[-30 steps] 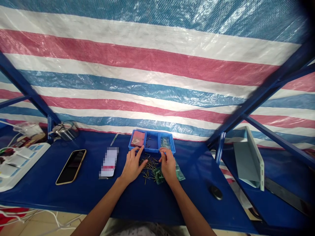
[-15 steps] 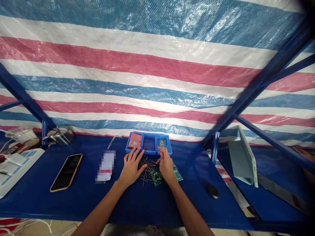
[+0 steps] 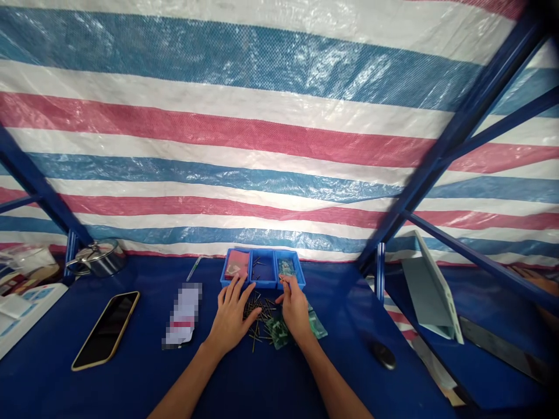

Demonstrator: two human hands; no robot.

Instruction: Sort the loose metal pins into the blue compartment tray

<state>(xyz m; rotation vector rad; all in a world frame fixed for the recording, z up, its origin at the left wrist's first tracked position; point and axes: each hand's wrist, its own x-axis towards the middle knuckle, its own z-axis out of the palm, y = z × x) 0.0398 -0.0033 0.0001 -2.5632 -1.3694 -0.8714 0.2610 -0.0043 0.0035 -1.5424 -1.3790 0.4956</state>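
Loose pile of thin, dark metal pins (image 3: 265,307) sits on the blue tabletop (image 3: 262,384) before the blue plastic three-compartment tray (image 3: 265,273); a sideways nudge from the left hand (image 3: 231,314), open with fingers spread at its left edge, could scatter it. Pins look straight, criss-crossed. Right hand (image 3: 294,308), beside the crumpled green translucent bag (image 3: 277,333), has fingers curled at the tray's near edge; can't tell if it's gripping anything.

Open tabletop (image 3: 347,331) right of green bag (image 3: 318,326), blue tray (image 3: 267,270) blocking ahead
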